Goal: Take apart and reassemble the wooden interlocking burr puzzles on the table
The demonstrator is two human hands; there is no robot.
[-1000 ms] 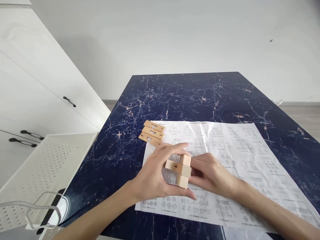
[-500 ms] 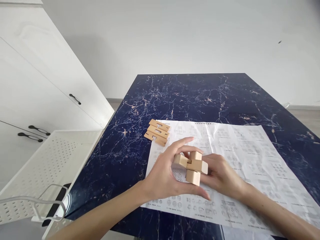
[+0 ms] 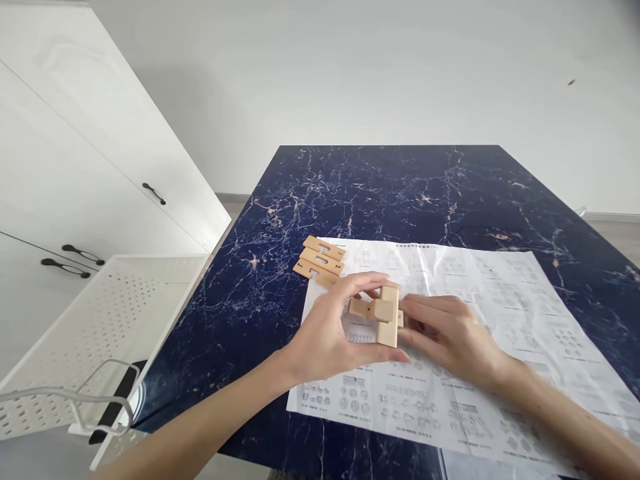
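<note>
Wooden puzzle [image 3: 381, 315]: frame centre, above instruction sheet [image 3: 465, 333] | left hand [image 3: 330, 333], right hand [image 3: 450, 337]: both gripping it | advice: support crossed pieces evenly; slide without forcing.

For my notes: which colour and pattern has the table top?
Dark navy blue with white, pale-orange marble veins, on the table top; seen in the head view.
</note>
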